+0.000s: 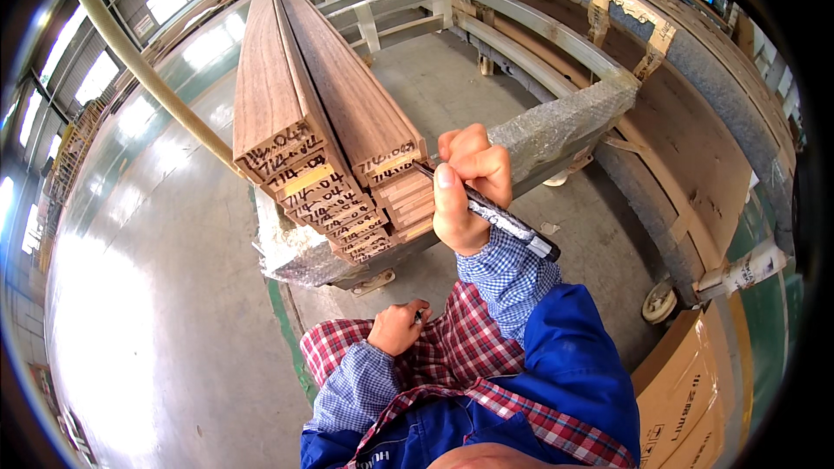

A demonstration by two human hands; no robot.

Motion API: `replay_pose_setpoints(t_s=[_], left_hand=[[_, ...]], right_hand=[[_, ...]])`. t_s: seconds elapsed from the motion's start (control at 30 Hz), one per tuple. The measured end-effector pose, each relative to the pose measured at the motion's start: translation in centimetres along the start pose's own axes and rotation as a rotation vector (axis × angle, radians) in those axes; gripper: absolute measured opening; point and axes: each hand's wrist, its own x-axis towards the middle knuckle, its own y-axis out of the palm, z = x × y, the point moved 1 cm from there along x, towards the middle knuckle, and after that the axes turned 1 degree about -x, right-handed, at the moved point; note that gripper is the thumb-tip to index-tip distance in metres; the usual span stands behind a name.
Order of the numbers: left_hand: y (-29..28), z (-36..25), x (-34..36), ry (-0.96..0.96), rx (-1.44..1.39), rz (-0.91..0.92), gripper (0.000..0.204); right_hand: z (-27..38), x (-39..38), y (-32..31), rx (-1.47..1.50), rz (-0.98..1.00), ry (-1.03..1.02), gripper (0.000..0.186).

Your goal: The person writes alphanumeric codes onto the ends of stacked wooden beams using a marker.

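My right hand is closed round a black-and-white marker, its tip at the end face of the right-hand stack of long brown wood-grain boards. The left stack has dark handwriting on its board ends; the right stack is marked on its upper ends, with lower ends partly bare. The boards rest on a metal trolley with bubble wrap on its edges. My left hand rests low by my checked-cloth-covered lap, closed on a small black object, possibly a cap.
A padded rack with brown cardboard runs along the right. A cardboard sheet lies at lower right, near a caster. A pale pole slants down at left over the glossy grey floor. Frames and more boards stand behind.
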Motion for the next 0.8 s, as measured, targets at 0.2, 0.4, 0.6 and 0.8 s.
replay_pose_setpoints(t_s=[0.2,0.4,0.6,0.8], left_hand=[[0.22,0.27,-0.02,0.023,0.007,-0.024,0.019],[0.17,0.25,-0.01,0.009,0.003,-0.011,0.019],[0.07,0.08,0.03,0.025,0.026,-0.012,0.021],[0.21,0.34,0.0,0.023,-0.01,-0.006,0.021]], right_hand=[[-0.29,-0.31,0.04,0.048,-0.079,0.009,0.022],[0.12,-0.03,0.16,-0.007,-0.037,0.012,0.02],[-0.35,-0.28,-0.28,0.038,-0.03,-0.004,0.02],[0.37,-0.18,-0.25,-0.052,0.098,-0.132,0.022]])
